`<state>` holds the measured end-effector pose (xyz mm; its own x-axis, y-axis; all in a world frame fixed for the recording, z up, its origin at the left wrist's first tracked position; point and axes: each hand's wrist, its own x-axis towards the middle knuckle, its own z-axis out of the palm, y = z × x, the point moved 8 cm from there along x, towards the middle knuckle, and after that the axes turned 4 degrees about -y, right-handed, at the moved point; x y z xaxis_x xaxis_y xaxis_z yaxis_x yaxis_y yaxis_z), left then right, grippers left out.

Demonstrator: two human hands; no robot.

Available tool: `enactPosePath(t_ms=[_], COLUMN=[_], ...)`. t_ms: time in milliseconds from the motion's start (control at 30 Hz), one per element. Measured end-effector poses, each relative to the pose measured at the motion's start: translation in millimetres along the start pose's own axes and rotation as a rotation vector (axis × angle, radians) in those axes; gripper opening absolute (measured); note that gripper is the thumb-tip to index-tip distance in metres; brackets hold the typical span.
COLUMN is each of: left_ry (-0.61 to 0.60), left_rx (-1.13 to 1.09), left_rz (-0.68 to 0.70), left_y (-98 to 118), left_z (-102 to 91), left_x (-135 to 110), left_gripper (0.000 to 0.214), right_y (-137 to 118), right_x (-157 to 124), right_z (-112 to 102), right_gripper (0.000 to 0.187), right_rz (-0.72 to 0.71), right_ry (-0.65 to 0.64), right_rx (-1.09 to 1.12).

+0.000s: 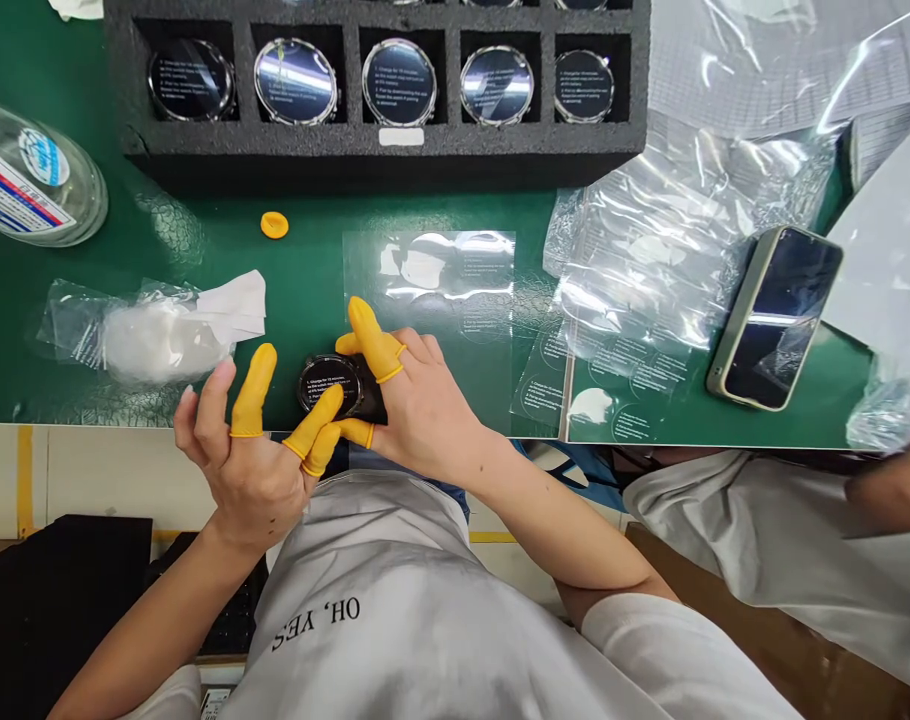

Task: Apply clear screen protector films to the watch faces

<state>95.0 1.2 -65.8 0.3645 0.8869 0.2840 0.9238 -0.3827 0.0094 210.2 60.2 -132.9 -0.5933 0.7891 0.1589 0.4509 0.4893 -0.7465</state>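
A round black smartwatch (327,383) with small white text on its face is at the table's near edge. My right hand (425,400) is closed around its right side, yellow finger cots on the thumb and two fingers. My left hand (256,460) rests its index fingertip on the watch face, with the thumb by the near rim. Its other fingers are stretched out and apart; yellow cots cover the thumb, index and middle finger. The watch's underside is hidden.
Beyond my hands stands a black foam tray (380,165) of similar watches. A clear film sheet (432,290), a loose finger cot (274,225), a bag of white material (155,340), a bottle (42,180), a phone (777,315) and plastic wrap (672,230) lie around. Another person's sleeve (710,510) is at right.
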Motion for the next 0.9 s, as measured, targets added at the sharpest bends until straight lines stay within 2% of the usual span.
enactPosePath(t_ms=[167,233,433,633,767,900], left_ry=[-0.011,-0.028,-0.018,-0.009,0.018,-0.02], left_rx=[0.012,0.035,0.142,0.131,0.121,0.124], left_rz=[-0.14,-0.146,-0.005,0.005,0.04,0.094], left_y=[-19,-20,-4,-2,1,7], left_z=[-6.4,-7.6,-8.8,-5.1,-3.0,3.2], left_x=[-2,-1,5,7,10,15], left_gripper=[0.011,0.012,0.013,0.028,0.024,0.016], right_y=[-2,-2,-1,-1,0,-1], right_x=[1,1,1,1,1,0], right_z=[-2,-2,-1,0,1,0], right_gripper=[0.068,0.068,0.067,0.073,0.072,0.063], right_rz=[0.003,0.007,0.019,0.026,0.022,0.003], right_ry=[0.005,-0.004,-0.014,-0.04,-0.038,0.009], right_rx=[-0.006,-0.009,-0.018,-0.008,-0.008,-0.019])
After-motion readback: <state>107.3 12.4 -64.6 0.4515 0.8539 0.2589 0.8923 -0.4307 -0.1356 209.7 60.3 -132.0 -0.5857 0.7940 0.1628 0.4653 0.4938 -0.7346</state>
